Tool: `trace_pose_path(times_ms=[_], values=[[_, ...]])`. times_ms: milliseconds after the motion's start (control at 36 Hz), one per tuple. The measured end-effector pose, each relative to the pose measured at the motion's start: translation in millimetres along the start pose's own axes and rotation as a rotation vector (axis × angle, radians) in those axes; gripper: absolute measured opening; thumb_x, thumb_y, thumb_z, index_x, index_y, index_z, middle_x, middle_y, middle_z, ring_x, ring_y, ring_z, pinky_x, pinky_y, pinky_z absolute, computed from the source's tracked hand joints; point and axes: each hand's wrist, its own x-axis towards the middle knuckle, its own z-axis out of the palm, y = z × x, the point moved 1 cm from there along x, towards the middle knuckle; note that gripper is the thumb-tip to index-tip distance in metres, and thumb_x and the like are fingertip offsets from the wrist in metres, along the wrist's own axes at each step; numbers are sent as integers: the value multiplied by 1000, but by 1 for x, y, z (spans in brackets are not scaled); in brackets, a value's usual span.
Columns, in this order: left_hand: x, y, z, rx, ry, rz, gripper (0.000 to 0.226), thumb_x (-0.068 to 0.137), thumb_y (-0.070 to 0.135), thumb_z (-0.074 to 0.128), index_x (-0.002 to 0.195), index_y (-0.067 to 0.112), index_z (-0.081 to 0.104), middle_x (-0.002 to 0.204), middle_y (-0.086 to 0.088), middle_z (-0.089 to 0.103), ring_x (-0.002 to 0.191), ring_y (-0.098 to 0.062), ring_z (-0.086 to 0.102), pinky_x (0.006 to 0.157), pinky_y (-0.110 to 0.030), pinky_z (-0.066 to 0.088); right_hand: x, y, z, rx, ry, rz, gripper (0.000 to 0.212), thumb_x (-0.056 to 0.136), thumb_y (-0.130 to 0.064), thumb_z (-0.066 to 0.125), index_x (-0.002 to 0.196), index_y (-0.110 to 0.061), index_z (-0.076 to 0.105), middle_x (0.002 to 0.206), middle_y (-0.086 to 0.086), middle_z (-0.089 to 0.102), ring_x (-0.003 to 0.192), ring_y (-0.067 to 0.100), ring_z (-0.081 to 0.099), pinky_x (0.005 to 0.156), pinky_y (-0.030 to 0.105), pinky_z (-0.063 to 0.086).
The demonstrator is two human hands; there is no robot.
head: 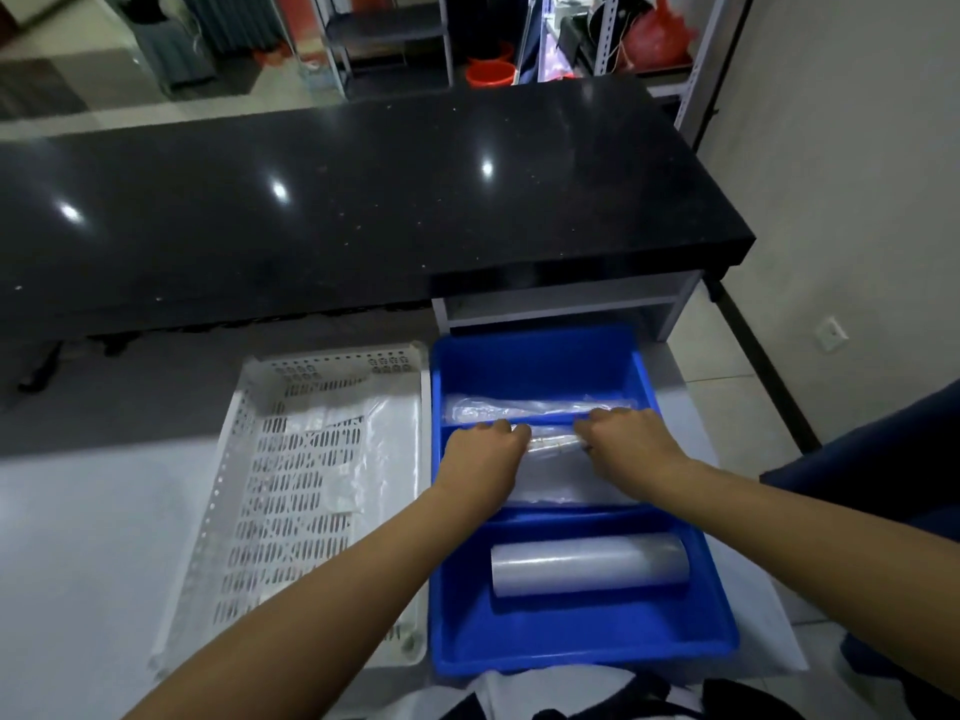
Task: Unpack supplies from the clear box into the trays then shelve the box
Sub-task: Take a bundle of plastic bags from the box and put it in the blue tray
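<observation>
A blue divided tray (670, 636) stands on the low white surface in front of me. Both hands reach into its middle compartment. My left hand (480, 454) and my right hand (631, 441) each grip one end of a clear plastic packet (558, 472) lying there. Another clear packet (535, 407) lies in the far compartment. A roll of clear film (589, 563) rests in the near compartment. Left of the blue tray sits a white perforated tray (228, 459) with clear plastic bags (374, 449) in it. The clear box is not in view.
A long black glossy counter (337, 200) spans the scene beyond the trays, with a white shelf opening (566, 298) under its right end. Metal shelving and orange buckets (491, 72) stand far behind. A dark blue seat (883, 459) is at my right.
</observation>
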Motion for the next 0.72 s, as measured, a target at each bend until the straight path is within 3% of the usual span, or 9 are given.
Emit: trace_pose_path(times_ms=[139,250,417,583,722], values=[[3,-3,-3,-37,-79,-17,24,83,4,56,101,19,62,94,-4,68,82,-28,64,64,-33,46,6,1,-5,59,-101,-30,11,88,-18,52,87,-19,64,97,5,68,89,31,62,65,32,34],[9,-12,-15,-147,-213,-23,19,81,9,55,88,25,62,88,0,64,77,-25,53,57,-28,32,11,8,-20,135,-231,-77,25,87,-26,57,65,-21,47,82,3,60,81,29,56,64,33,37],[14,-24,-23,-220,-160,-21,37,87,11,54,114,32,69,112,4,70,101,-23,61,71,-29,40,11,8,-30,176,-228,-85,12,88,-30,58,78,-23,59,86,1,65,80,24,59,65,33,43],[14,-28,-23,-216,-107,-52,41,91,13,54,127,31,63,125,2,66,108,-24,62,77,-30,43,11,11,-28,193,-169,-35,22,86,-25,56,66,-22,47,78,3,63,74,27,58,60,34,39],[15,-26,-18,-248,-106,-88,42,92,13,53,130,29,61,128,-1,65,109,-25,62,84,-33,48,9,9,-25,170,-117,20,11,86,-18,51,76,-19,51,83,4,65,77,28,60,58,33,34]])
